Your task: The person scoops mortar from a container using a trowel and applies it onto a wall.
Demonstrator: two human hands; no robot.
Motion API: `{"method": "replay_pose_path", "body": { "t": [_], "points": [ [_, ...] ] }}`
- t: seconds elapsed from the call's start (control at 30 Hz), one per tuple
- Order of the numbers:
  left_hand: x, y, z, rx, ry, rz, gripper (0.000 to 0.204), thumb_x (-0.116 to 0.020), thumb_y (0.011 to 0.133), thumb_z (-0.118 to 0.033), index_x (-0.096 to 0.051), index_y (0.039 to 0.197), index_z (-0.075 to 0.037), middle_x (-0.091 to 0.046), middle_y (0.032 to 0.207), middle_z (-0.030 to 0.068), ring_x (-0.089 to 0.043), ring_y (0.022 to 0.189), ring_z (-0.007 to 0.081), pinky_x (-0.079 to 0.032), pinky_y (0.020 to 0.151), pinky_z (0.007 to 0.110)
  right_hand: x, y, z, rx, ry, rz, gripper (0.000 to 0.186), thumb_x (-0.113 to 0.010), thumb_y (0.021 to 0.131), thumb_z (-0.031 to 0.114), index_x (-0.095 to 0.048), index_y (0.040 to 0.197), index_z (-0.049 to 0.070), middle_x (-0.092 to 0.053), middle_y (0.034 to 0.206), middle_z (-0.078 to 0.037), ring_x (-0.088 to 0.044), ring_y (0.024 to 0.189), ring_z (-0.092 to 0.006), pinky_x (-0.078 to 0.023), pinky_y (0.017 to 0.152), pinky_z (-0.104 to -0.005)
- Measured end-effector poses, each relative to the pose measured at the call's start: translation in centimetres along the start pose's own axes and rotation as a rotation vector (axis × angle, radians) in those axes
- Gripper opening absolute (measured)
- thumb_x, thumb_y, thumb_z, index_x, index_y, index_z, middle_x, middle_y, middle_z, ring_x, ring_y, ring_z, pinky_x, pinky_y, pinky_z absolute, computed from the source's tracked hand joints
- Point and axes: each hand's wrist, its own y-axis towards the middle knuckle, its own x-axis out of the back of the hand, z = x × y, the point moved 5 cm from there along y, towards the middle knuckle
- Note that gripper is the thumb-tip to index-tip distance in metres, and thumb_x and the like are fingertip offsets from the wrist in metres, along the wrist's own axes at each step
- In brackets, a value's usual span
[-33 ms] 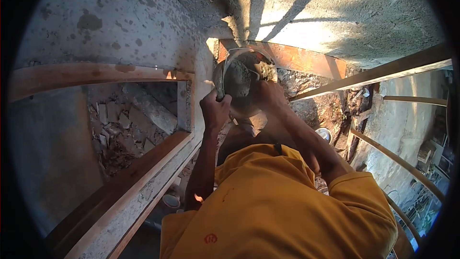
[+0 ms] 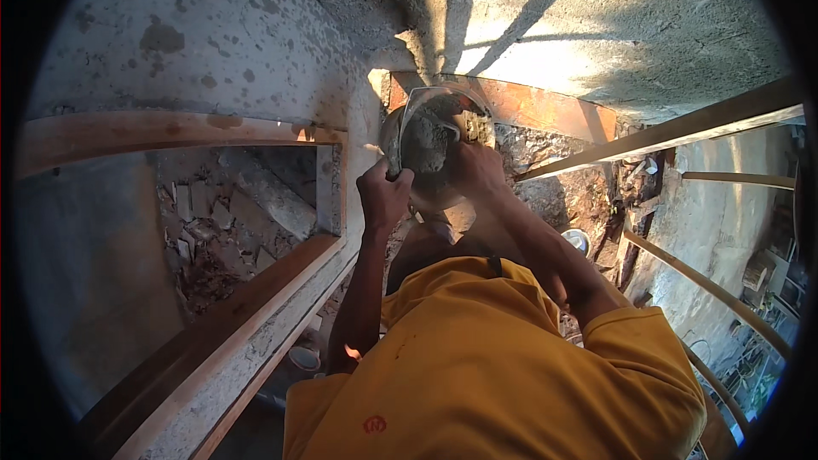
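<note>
A round bucket [image 2: 437, 197] sits in front of me, with wet grey mortar [image 2: 423, 135] inside. Its wire handle stands up along the far side. My left hand [image 2: 383, 190] is closed on the bucket's left rim, thumb uppermost. Over the right part of the bucket, my right hand [image 2: 477, 172] is closed on the grip of what looks like a trowel [image 2: 459, 125]. Most of that grip is hidden by the fingers. A sunlit lump of mortar [image 2: 479, 127] shows beside the blade, just beyond the hand.
Behind the bucket runs an orange-brown board [image 2: 545, 109] at the foot of a rough plastered wall [image 2: 682, 25]. A wooden frame [image 2: 213, 358] stands at left, with rubble [image 2: 200, 226] seen through it. Wooden poles [image 2: 665, 138] slant in from the right. A pale round container [image 2: 576, 240] lies below my right arm.
The right hand and trowel have shifted very slightly, and a bit more of the sunlit mortar shows. My left hand stays on the bucket rim.
</note>
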Motion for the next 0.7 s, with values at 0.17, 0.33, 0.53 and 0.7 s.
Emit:
{"method": "replay_pose_path", "body": {
  "t": [0.17,0.33,0.53,0.7],
  "points": [
    [0.9,0.6,0.2,-0.043,-0.006,-0.024,0.022,-0.067,0.079,-0.012,-0.054,0.072,0.004,-0.052,0.056,0.0088,-0.046,0.056,0.0102,-0.043,0.055,0.035,0.6,-1.0,1.7,0.109,-0.22,0.118,0.015,-0.07,0.078,0.017,-0.074,0.085,0.003,-0.074,0.081,-0.019,-0.076,0.079,-0.0369,-0.061,0.068,-0.0464],
    [1.9,-0.1,-0.5,-0.034,-0.021,-0.035,0.022,-0.067,0.079,-0.011,-0.054,0.072,0.004,-0.052,0.057,0.0091,-0.045,0.056,0.01,-0.043,0.056,0.035,0.2,1.1,0.8,0.062,-0.179,-0.046,0.018,-0.069,0.079,0.013,-0.076,0.092,0.002,-0.075,0.086,-0.021,-0.076,0.082,-0.0357,-0.061,0.068,-0.0463],
    [2.5,-0.9,0.8,-0.132,0.057,-0.104,0.02,-0.068,0.082,-0.009,-0.071,0.097,0.003,-0.061,0.059,0.0157,-0.055,0.049,0.0179,-0.048,0.057,0.037,4.8,2.9,3.7,0.097,-0.216,-0.14,0.032,-0.068,0.081,0.013,-0.072,0.111,0.003,-0.073,0.084,-0.022,-0.074,0.076,-0.0353,-0.059,0.063,-0.0458],
    [4.2,-1.9,-0.5,-0.186,-0.137,-0.104,0.051,-0.067,0.085,-0.004,-0.066,0.135,0.004,-0.059,0.059,0.0059,-0.048,0.057,0.0037,-0.045,0.055,0.026,5.9,3.5,1.2,-0.234,0.24,0.35,0.024,-0.066,0.092,0.018,-0.064,0.111,0.003,-0.063,0.064,-0.011,-0.066,0.055,-0.0254,-0.05,0.047,-0.0429]
  ]
}}
